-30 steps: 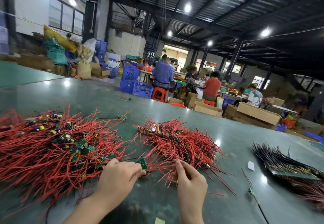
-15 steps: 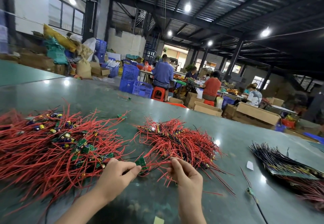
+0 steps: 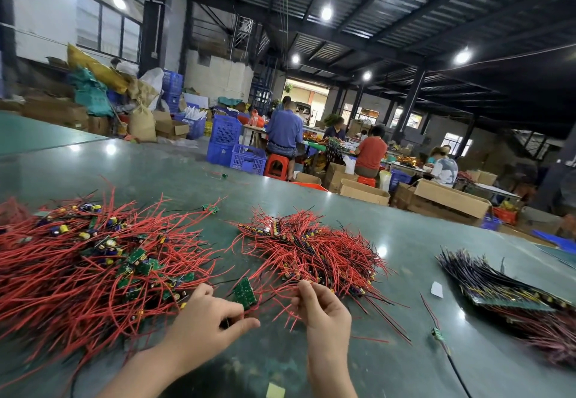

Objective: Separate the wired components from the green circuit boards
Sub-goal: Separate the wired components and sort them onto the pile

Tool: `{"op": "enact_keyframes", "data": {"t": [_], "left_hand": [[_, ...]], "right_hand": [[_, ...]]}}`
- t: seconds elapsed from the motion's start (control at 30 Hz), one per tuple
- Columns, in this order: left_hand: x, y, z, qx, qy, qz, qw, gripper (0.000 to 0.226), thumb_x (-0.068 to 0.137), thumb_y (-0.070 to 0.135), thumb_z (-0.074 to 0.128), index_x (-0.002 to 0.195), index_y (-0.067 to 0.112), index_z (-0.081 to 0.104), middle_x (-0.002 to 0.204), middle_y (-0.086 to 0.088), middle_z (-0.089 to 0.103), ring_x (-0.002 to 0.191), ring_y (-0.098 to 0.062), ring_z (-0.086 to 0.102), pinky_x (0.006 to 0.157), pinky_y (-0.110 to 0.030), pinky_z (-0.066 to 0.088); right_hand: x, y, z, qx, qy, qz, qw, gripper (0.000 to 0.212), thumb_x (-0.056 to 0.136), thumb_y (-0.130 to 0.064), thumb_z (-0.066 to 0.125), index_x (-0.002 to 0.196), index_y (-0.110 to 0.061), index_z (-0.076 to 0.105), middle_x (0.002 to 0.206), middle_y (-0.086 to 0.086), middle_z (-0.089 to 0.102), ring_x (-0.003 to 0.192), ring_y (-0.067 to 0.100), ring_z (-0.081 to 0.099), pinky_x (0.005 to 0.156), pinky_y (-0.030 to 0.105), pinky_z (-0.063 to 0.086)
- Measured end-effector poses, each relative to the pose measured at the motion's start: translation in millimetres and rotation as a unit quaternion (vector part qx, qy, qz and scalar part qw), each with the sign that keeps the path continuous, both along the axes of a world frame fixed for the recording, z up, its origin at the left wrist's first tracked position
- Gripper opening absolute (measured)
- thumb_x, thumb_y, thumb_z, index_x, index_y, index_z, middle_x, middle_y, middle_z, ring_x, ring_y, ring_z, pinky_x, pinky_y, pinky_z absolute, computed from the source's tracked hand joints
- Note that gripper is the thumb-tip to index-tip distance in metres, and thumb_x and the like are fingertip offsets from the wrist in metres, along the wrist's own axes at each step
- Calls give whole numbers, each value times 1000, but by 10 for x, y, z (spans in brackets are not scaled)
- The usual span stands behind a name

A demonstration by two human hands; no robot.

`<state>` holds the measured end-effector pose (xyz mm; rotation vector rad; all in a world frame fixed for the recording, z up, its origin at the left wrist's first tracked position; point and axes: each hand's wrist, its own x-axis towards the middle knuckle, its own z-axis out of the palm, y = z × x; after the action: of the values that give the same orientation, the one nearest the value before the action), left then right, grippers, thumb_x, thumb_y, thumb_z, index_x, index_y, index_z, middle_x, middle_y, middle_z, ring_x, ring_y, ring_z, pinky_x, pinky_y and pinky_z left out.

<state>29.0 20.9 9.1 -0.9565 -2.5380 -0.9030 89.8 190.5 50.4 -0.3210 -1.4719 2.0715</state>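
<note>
The left hand [image 3: 207, 319] is pinching wires just below a small green board [image 3: 245, 292] raised over the bench [image 3: 405, 241]; the right hand [image 3: 322, 310] is pinching red wires [image 3: 290, 285] beside the middle pile [image 3: 311, 251]. Risk: neighbouring strands are snagging, likely dragging the pile or slipping either grip.

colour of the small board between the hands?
Green, with small pale solder dots, on the small board. Only the head view shows it.

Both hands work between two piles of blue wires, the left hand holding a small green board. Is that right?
Not quite: the head view shows the two piles are red wires, not blue. The rest holds: both hands work between them, and the left hand holds a small green board, the right hand pinching wires.
</note>
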Motion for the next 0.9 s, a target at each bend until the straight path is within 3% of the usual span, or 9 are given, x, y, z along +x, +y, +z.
{"op": "enact_keyframes", "data": {"t": [0.13,0.27,0.5,0.6,0.7,0.77,0.83,0.9], "left_hand": [[-9,6,2,-45,195,50,979,61,93,64,20,51,24,39,41,11,40,47,-11,22,71,-25,28],[-3,-55,79,-40,215,81,973,62,98,56,21,49,24,41,42,13,29,44,-11,25,63,-23,21],[-19,-78,58,-39,211,75,974,69,90,68,25,45,20,42,37,10,36,50,-10,22,66,-27,26],[-9,-90,79,-22,213,86,973,56,93,63,24,61,27,53,39,14,42,50,-16,37,64,-23,26],[-16,-31,54,-45,248,56,966,47,100,42,25,75,29,62,50,13,54,47,-13,49,72,-27,30],[22,35,34,-38,217,36,975,30,92,22,40,73,25,63,56,15,57,50,-11,49,69,-23,32],[72,68,29,-12,110,42,993,18,88,9,49,82,21,62,59,10,56,55,-10,45,58,-25,30],[108,76,9,-13,62,40,997,14,94,22,46,87,20,58,59,2,56,57,-17,50,50,-28,25]], "right_hand": [[-14,-27,-35,10,-2,16,1000,14,87,-3,59,74,-2,65,64,7,66,53,11,59,55,19,52],[-2,-45,-17,79,-2,67,995,15,86,-13,60,76,-6,67,77,5,73,70,12,65,70,25,52],[20,-48,3,74,-15,111,991,19,90,-13,55,75,-2,61,73,8,73,64,10,62,61,17,49],[23,-41,24,53,-15,110,992,17,90,-9,56,76,-1,62,75,10,73,61,11,63,58,18,51],[8,-19,39,-1,-4,85,996,14,88,-3,56,75,2,59,72,14,71,57,16,65,56,20,54],[-1,-21,28,-8,-2,74,997,14,88,-2,57,75,3,59,71,16,70,56,17,64,56,20,55],[-3,-35,14,2,-1,66,998,14,87,-3,59,74,2,62,71,16,70,57,18,65,58,20,55],[0,-43,9,18,0,56,998,13,85,-3,62,73,-2,68,71,15,71,59,18,65,61,21,56]]}}
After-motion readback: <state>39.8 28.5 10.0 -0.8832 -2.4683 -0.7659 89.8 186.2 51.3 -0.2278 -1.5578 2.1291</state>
